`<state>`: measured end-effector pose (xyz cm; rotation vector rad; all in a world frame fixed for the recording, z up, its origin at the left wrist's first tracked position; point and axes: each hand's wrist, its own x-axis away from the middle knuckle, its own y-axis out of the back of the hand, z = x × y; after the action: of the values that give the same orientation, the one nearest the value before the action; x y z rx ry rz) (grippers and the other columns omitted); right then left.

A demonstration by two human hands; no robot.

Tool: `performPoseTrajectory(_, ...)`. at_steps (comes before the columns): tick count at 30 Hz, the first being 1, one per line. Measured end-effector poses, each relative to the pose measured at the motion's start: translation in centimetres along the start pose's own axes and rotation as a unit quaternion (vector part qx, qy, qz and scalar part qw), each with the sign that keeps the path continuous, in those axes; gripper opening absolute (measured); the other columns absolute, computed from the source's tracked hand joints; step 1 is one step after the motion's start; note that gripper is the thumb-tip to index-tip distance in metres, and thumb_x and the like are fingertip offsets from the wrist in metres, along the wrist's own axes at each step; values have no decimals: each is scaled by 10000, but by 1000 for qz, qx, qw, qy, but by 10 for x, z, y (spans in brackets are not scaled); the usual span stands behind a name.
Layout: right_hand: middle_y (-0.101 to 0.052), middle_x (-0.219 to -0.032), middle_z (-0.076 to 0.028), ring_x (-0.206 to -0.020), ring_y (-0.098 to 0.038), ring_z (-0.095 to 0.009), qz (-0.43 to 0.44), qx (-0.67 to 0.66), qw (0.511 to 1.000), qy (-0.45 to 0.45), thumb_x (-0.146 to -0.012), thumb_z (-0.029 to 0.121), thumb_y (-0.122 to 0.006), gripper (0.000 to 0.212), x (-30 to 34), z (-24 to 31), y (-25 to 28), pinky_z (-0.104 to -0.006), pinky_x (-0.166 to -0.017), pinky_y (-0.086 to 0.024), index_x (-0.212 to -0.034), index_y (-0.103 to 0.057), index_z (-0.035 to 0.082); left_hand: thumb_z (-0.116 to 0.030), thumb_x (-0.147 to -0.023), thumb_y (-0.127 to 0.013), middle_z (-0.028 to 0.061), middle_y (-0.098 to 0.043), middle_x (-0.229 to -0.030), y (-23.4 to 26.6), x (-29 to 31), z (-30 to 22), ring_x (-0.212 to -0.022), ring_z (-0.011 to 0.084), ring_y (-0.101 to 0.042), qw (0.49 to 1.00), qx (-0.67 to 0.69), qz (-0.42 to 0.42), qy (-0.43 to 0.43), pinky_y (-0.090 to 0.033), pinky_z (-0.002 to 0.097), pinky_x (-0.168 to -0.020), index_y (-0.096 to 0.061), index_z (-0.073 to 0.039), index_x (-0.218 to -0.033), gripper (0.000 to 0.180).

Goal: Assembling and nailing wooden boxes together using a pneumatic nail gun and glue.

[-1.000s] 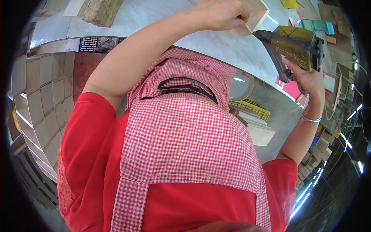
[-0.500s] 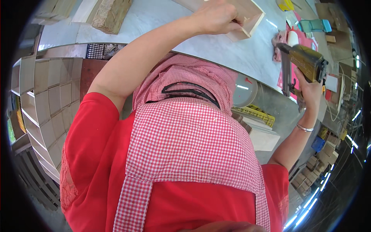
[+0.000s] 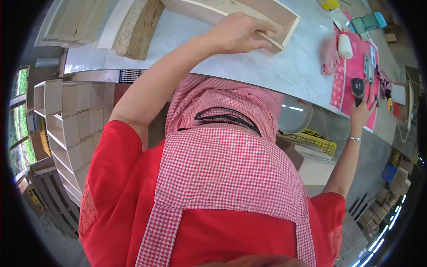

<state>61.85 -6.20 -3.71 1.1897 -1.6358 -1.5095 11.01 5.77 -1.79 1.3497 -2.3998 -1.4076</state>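
In the head view, the left hand (image 3: pixel 242 35) is closed on the near wall of an open wooden box (image 3: pixel 288 27), fingers and thumb pinching its upper edge close to the corner; the box lies on the pale table (image 3: pixel 298 73), directly beneath and beyond that hand. Left of the left hand stands a rough wooden block (image 3: pixel 141 31), its side wrapped in clear film, and farther left are light wooden pieces (image 3: pixel 80 20). Below and well to the left of the same hand, a stack of open-fronted wooden boxes (image 3: pixel 73 118) rises beside the table. The right hand (image 3: pixel 361 113), well apart from the box, is wrapped around the handle of a dark tool (image 3: pixel 357 87), seen nearly end-on, so its kind is hard to tell. Under and around this hand spreads a pink sheet (image 3: pixel 349 73); beyond it lie a white bottle (image 3: pixel 344 46) and, just left of that, a crumpled pink cloth (image 3: pixel 329 57). A tool with orange handles (image 3: pixel 389 103) sits just to the right of the right hand, and a silver bracelet (image 3: pixel 353 139) circles its wrist.
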Motion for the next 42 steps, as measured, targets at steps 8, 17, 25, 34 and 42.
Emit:
performPoseTrajectory(8,-662,-1129,-264,-1024,-641,-445,-16,-46,997,-60,-872,388,-677,636,10,29,-14,-519,-839,-518,-1407,-487,101,-277,-843,-742,139,-722,-966,3,-13,-19,-836,326,-677,996,-18,78,48,-537,373,-752,-747,-42,-998,282)
performPoseTrajectory(17,-652,-1150,-273,-1025,-643,-448,-44,-86,995,-6,-872,413,-681,655,2,2,-46,-501,-843,-515,-1386,-499,49,-253,-827,-764,110,-733,-888,-3,-16,-25,-757,290,-683,996,-6,70,54,-531,358,-731,-766,-52,-910,218)
performPoseTrajectory(25,-682,-1108,-247,-1001,-683,-324,118,-210,970,-13,-868,482,-709,738,-4,0,2,-393,-863,-504,-1369,-509,-21,-237,-833,-770,92,-743,-865,-7,-18,-24,-730,253,-693,997,-66,31,14,-503,331,-665,-765,-65,-916,191)
performPoseTrajectory(34,-644,-1185,-98,-1028,-609,-197,-25,-528,836,150,-784,171,-825,564,38,165,41,-324,-931,-472,-1287,-605,41,-145,-841,-757,114,-743,-954,0,-15,-21,-806,264,-697,996,-60,68,24,-509,341,-694,-757,-70,-1017,191)
performPoseTrajectory(42,-619,-1181,-172,-1127,-589,-341,-56,-591,766,245,-754,162,-813,631,60,253,53,-390,-979,-466,-1300,-554,-18,-110,-868,-724,120,-739,-959,15,-28,-31,-814,243,-688,986,-39,142,71,-522,311,-762,-743,-41,-1045,190)
